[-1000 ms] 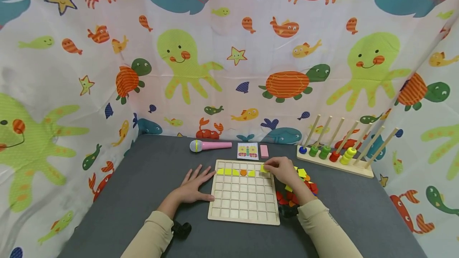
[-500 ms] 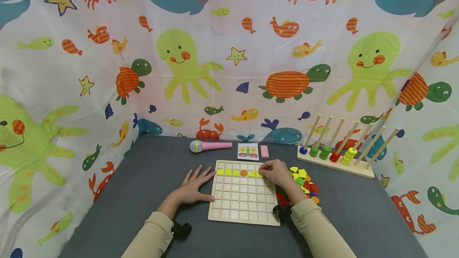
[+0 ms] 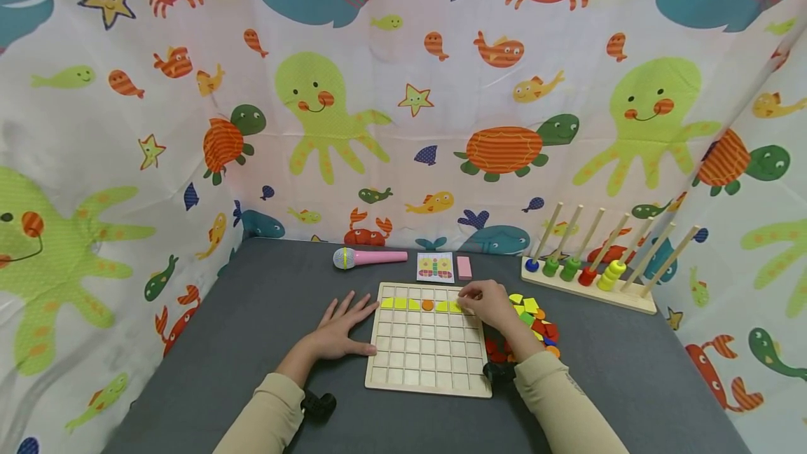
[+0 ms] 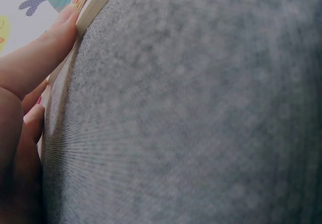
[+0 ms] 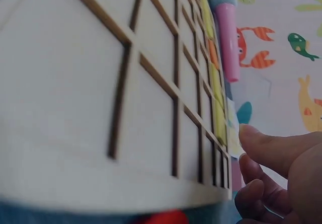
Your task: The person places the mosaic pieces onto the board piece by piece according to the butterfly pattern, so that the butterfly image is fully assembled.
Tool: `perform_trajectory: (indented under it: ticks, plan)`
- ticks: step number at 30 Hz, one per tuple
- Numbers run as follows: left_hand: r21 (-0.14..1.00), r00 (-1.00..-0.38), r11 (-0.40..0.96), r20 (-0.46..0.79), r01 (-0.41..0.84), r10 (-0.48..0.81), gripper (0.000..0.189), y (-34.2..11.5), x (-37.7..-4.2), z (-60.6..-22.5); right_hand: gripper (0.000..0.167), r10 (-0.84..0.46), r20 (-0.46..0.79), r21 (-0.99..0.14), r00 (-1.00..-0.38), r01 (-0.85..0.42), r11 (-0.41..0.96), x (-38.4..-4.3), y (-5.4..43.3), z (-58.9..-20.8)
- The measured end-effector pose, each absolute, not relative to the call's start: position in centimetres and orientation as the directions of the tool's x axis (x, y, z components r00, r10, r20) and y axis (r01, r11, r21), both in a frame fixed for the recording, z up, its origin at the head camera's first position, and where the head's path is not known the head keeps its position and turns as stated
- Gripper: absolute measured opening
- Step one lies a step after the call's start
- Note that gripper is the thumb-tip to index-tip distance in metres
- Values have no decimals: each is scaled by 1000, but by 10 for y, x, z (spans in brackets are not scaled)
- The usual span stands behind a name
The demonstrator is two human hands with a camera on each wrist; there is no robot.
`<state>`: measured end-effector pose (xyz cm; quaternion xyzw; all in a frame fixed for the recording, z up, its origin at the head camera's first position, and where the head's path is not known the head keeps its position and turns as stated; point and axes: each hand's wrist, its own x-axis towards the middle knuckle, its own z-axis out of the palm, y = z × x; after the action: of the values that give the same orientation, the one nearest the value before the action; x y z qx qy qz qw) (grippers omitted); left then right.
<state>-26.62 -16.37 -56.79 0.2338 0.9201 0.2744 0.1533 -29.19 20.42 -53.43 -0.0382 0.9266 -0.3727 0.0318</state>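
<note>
Left of the right hand (image 3: 488, 302), along one row of the board (image 3: 428, 343): five yellow tiles (image 3: 400, 303) and an orange disc (image 3: 428, 305). Under that bent hand, no clear view of the row's last cell; cannot tell whether pinching a tile or holding nothing. Touching the board's edge, a spread, slack left hand (image 3: 340, 331). Nearer than the right hand, bare rows; right of it, loose pieces (image 3: 548, 331); probably plenty left to place.
</note>
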Motion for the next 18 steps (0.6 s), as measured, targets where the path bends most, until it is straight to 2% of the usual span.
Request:
perform_trajectory:
  ticks: [13, 18]
  plan:
    - [582, -845, 737, -150, 343, 512, 101, -165, -265, -567, 19, -43, 38, -703, -998, -57, 709, -280, 242, -518]
    - [577, -841, 739, -157, 348, 518, 100, -164, -266, -566, 23, 8, 27, -702, -1000, -13, 712, -278, 260, -521]
